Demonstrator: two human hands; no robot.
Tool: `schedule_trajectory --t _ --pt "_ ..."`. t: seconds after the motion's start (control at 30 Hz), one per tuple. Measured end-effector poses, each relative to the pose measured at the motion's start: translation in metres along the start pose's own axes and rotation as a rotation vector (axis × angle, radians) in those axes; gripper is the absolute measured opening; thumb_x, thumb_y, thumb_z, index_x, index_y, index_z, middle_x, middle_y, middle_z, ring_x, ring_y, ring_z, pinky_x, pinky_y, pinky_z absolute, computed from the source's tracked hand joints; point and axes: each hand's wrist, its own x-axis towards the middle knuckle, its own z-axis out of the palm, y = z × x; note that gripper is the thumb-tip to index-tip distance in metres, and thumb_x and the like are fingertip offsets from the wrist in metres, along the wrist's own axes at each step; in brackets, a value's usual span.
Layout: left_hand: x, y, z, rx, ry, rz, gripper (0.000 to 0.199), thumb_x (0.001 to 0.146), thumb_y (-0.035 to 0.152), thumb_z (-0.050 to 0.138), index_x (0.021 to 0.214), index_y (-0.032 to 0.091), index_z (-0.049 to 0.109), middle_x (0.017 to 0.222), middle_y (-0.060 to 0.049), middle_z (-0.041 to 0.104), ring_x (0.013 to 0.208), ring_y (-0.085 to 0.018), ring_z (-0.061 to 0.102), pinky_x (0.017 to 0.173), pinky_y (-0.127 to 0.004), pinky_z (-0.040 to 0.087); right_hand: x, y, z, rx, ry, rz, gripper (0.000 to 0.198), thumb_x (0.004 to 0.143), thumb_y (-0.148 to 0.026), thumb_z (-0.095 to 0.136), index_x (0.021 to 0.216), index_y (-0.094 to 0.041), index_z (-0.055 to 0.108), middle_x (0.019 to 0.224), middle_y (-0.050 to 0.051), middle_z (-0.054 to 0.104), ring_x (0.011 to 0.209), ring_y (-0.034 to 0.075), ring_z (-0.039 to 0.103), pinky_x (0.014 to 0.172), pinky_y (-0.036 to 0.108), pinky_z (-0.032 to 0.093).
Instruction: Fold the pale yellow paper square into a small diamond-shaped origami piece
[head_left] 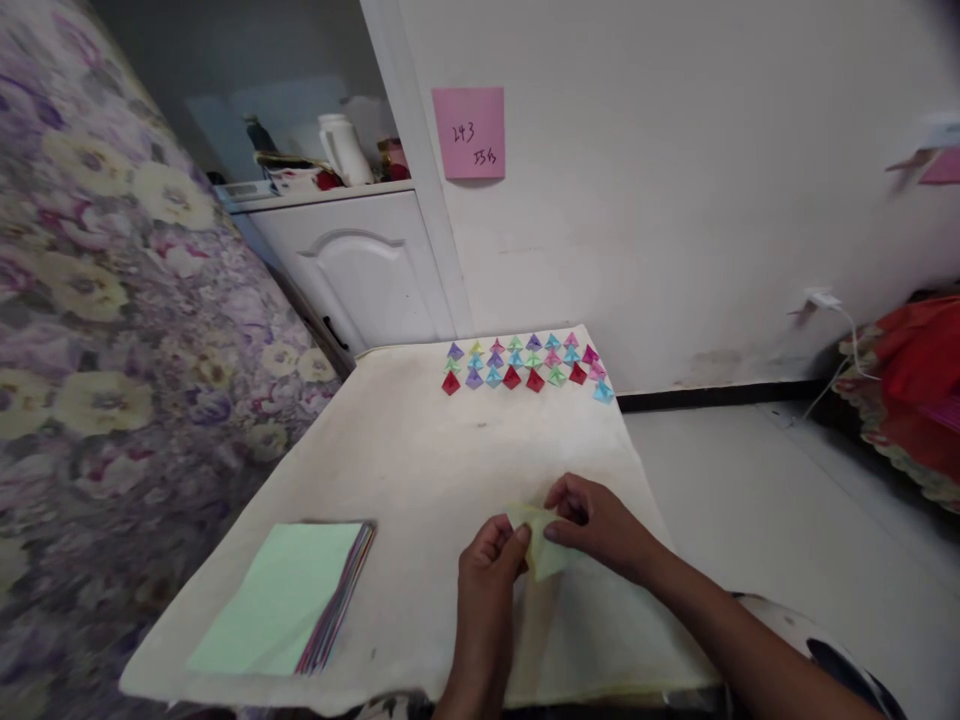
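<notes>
Above the near part of the cloth-covered table, a pale yellow piece of folded paper (549, 560) is held between both hands. My left hand (491, 560) pinches its left side, thumb on top. From the right, my right hand (592, 520) grips the opposite side between thumb and fingers. The exact folds are too blurred to make out. A stack of coloured paper (281, 595), pale green sheet uppermost, lies to the left of my hands. Toward the far edge, several small folded paper pieces (511, 377) in many colours stand in rows.
The white table cover (405, 450) reaches the wall. A pink note (470, 135) with handwriting is stuck on the wall. A floral curtain (112, 300) hangs at left beside a white cabinet (360, 260). Red fabric (922, 360) and a plugged-in charger (823, 298) are at right.
</notes>
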Motion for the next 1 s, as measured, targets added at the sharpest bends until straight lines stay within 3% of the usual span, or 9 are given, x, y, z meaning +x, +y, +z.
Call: schedule_trajectory --t 0.07,0.2,0.43,0.57,1.0 --pt "-0.001 0.001 0.002 -0.009 -0.003 -0.006 0.023 0.068 0.035 0.069 0.081 0.016 0.065 0.066 0.000 0.065 0.059 -0.013 0.058 0.060 -0.023 0.045 0.001 0.001 -0.001 0.054 -0.023 0.016 0.021 0.065 -0.019 0.066 0.085 -0.018 0.057 0.060 -0.006 0.051 0.054 0.010 0.045 0.051 0.021 0.034" --pt "0.000 -0.001 0.000 -0.011 -0.041 -0.021 0.020 0.070 0.034 0.068 0.077 0.016 0.063 0.065 0.000 0.063 0.058 -0.012 0.057 0.059 -0.022 0.044 0.001 0.002 -0.002 0.118 -0.102 0.014 0.008 0.069 -0.022 0.063 0.070 -0.016 0.058 0.061 -0.004 0.053 0.055 0.009 0.045 0.052 0.021 0.033" --pt "0.004 -0.003 -0.007 -0.012 -0.062 -0.027 0.018 0.075 0.032 0.064 0.068 0.016 0.059 0.060 0.003 0.058 0.056 -0.010 0.052 0.057 -0.021 0.044 -0.001 -0.002 -0.004 0.064 -0.121 0.053 0.009 0.067 -0.018 0.062 0.063 -0.015 0.055 0.054 -0.005 0.048 0.051 0.008 0.041 0.049 0.020 0.030" --pt "0.006 0.000 -0.010 -0.012 -0.018 0.000 0.016 0.075 0.030 0.064 0.070 0.016 0.058 0.060 0.003 0.057 0.056 -0.010 0.051 0.056 -0.021 0.044 -0.002 -0.001 -0.004 0.052 -0.154 0.082 0.008 0.067 -0.018 0.062 0.064 -0.015 0.055 0.055 -0.005 0.049 0.053 0.008 0.042 0.050 0.020 0.031" --pt "0.007 0.004 -0.018 0.092 -0.052 0.086 0.012 0.078 0.029 0.059 0.077 0.016 0.058 0.063 0.003 0.055 0.059 -0.010 0.050 0.057 -0.022 0.043 -0.002 0.005 -0.002 0.084 -0.221 0.124 0.008 0.064 -0.017 0.063 0.064 -0.015 0.055 0.054 -0.005 0.049 0.051 0.008 0.042 0.048 0.020 0.030"
